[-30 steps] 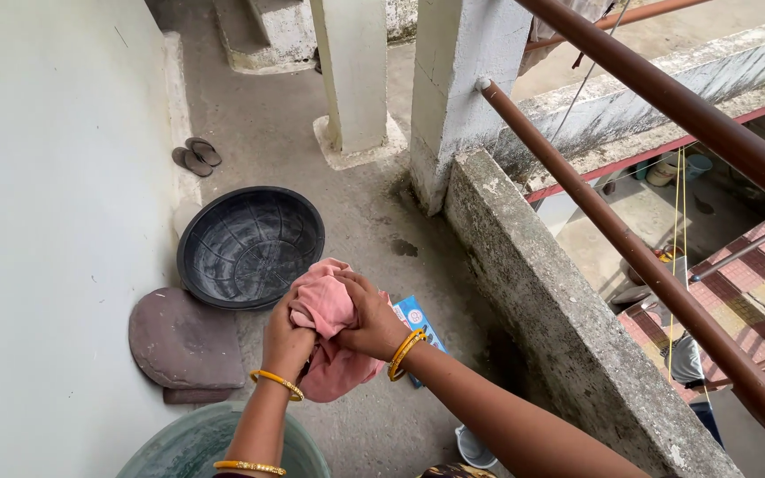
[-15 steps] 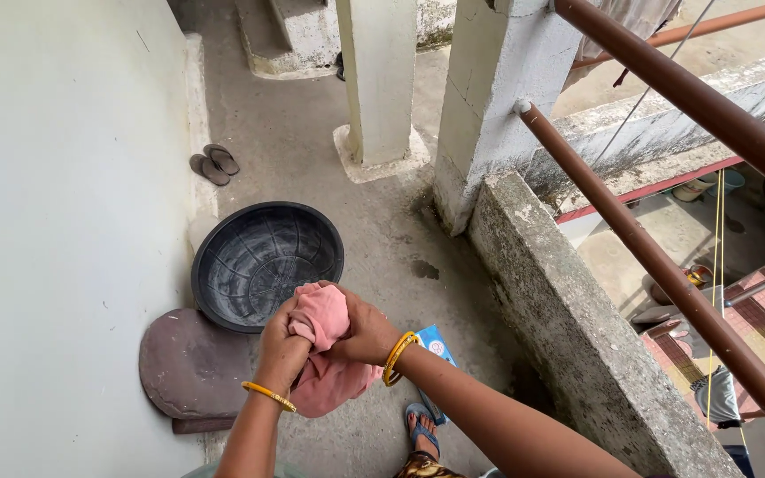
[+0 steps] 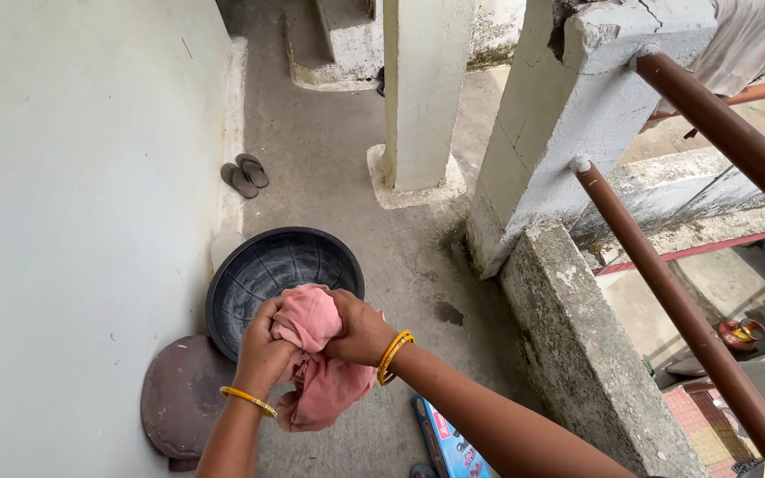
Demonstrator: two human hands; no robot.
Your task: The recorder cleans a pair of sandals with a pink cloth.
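Both hands grip a pink cloth [image 3: 316,354] bunched between them, left hand [image 3: 263,350] and right hand [image 3: 360,329] closed on its top, its tail hanging down; the black basin [image 3: 250,283] lies just beyond on the floor

Home balcony: concrete parapet [image 3: 577,345], washbasin [image 3: 281,279].

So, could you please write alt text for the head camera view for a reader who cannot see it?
Two bare hands, left hand and right hand, grip and twist a bunched pink cloth above a concrete floor. Beyond it sits a round black plastic basin, with a pair of sandals by the wall and brown metal railings to the right.
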